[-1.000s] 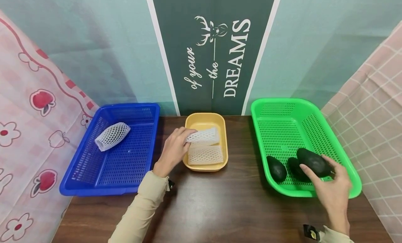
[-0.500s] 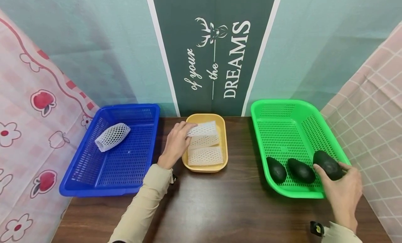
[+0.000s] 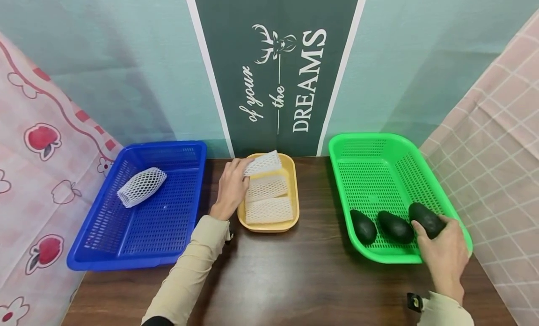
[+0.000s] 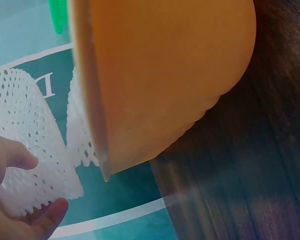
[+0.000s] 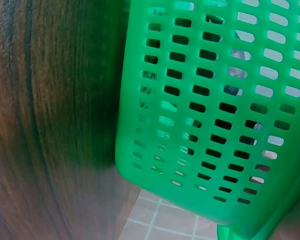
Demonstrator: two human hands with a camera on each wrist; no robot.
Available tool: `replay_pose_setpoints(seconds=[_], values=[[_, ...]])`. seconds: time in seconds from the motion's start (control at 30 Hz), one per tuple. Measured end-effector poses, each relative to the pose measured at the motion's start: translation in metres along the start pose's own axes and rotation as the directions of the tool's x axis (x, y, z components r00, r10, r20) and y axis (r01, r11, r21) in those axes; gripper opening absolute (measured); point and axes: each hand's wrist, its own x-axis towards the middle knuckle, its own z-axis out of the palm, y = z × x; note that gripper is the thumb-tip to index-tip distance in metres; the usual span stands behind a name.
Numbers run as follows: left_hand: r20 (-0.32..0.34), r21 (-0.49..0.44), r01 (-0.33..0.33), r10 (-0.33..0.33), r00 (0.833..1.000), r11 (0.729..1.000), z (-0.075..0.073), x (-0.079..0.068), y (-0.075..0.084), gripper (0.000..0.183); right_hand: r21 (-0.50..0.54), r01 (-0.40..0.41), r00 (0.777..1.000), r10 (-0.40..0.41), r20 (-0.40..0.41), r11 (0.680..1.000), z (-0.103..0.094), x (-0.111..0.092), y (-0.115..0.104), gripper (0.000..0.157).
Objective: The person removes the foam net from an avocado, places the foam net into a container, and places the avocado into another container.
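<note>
My left hand (image 3: 232,184) pinches the end of a white foam fruit net (image 3: 265,163) above the back of a yellow tray (image 3: 270,227). Two more foam nets (image 3: 268,210) lie flat in that tray. In the left wrist view, thumb and fingers grip the mesh sleeve (image 4: 25,115) beside the tray's wall (image 4: 160,85). At the right, my right hand (image 3: 446,253) grips a dark avocado (image 3: 425,219) over the near right part of a green basket (image 3: 375,258). Two other avocados (image 3: 396,227) rest in the basket. The basket's wall (image 5: 190,107) fills most of the right wrist view, hiding the held avocado.
A blue basket (image 3: 195,199) stands at the left with one netted item (image 3: 142,186) inside. All three containers sit on a dark wooden table (image 3: 286,279). Fabric curtains (image 3: 379,59) hang behind the table and at both sides.
My left hand has raised the foam net toward the tray's back, uncovering the net beneath. My right hand has shifted the avocado rightward, off the middle avocado. The head view has turned slightly.
</note>
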Motion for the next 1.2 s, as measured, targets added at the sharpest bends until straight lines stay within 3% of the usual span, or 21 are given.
replay_pose_setpoints(seconds=[0.27,0.53,0.83,0.97,1.2], values=[[0.01,-0.024,-0.013,0.013,1.0,1.0,0.012,0.003,-0.002,0.051,-0.088,0.004,0.996,0.004,0.094,0.996,-0.002,0.004,-0.001,0.079],[0.114,-0.001,-0.012,0.012,0.993,1.0,0.021,0.002,-0.006,0.05,-0.147,-0.009,0.984,0.035,0.176,0.989,-0.003,0.008,0.001,0.083],[0.175,0.011,-0.035,0.033,0.984,0.999,0.024,-0.003,-0.01,0.05,-0.182,0.022,0.976,0.018,0.215,0.983,-0.003,0.01,0.001,0.087],[0.244,0.014,-0.014,0.011,0.97,1.0,0.024,-0.002,-0.007,0.05,-0.191,0.021,0.972,0.025,0.234,0.981,-0.003,0.011,0.001,0.089],[0.375,0.077,0.02,-0.047,0.926,0.997,0.025,-0.001,-0.002,0.058,-0.201,0.02,0.969,0.031,0.245,0.979,-0.003,0.011,0.0,0.089]])
